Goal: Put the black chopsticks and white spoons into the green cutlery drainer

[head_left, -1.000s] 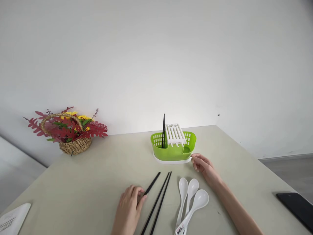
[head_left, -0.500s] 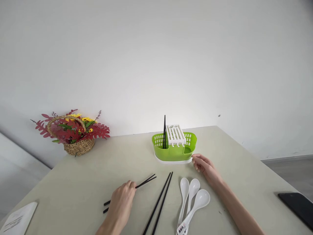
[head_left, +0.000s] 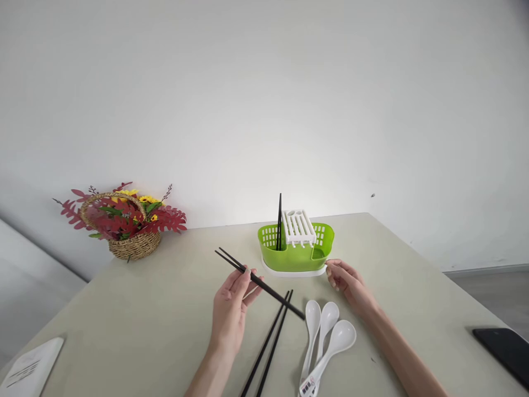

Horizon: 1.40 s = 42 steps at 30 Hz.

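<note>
Pinched in my left hand (head_left: 233,309) is a pair of black chopsticks (head_left: 270,292), raised above the table with the thin ends toward the upper left. My right hand (head_left: 347,284) has its fingers curled at the right end of the green utensil basket (head_left: 295,262), by its white base tray (head_left: 289,273); the fingertips seem to touch there. One pair of black chopsticks (head_left: 279,223) stands upright in the basket's left compartment, beside the white slotted rack (head_left: 300,226). On the table lie another pair of black chopsticks (head_left: 268,342) and three white spoons (head_left: 341,335), partly overlapping.
A wicker basket of red and yellow artificial flowers (head_left: 134,245) stands at the back left. A white object with dark lines (head_left: 31,369) lies at the left edge of the table, and a black phone (head_left: 504,353) at the right edge. The wall is behind.
My left hand has lifted its chopsticks off the table, turned palm up and moved toward the green basket, swinging the chopsticks round. My right hand stays by the basket.
</note>
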Each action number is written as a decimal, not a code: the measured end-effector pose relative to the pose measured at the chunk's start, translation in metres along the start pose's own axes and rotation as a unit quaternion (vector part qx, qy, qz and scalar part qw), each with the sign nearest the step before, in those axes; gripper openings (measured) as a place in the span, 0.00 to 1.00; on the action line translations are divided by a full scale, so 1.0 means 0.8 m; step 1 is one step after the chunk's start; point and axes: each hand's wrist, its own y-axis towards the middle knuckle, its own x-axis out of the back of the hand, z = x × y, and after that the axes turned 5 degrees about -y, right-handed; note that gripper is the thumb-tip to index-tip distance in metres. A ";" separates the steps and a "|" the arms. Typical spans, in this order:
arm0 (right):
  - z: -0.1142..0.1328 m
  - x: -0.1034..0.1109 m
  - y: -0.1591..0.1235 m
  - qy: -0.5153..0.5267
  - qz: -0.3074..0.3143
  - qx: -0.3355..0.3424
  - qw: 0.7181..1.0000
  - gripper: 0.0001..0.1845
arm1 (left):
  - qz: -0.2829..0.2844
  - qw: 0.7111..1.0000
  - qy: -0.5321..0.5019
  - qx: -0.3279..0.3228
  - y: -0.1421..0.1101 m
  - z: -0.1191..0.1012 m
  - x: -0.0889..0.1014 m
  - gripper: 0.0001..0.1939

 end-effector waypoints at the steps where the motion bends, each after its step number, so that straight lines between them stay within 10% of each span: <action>1: 0.001 -0.001 -0.001 0.000 0.005 0.003 1.000 0.19 | -0.014 0.999 -0.042 0.016 0.007 0.014 -0.001 0.18; 11: 0.010 -0.012 -0.007 -0.070 0.104 0.025 0.992 0.21 | 0.014 0.990 -0.128 0.059 0.047 0.099 0.009 0.14; 42: 0.003 -0.021 -0.011 -0.214 0.055 0.019 0.975 0.29 | -0.005 0.995 -0.090 0.037 0.031 0.111 0.002 0.16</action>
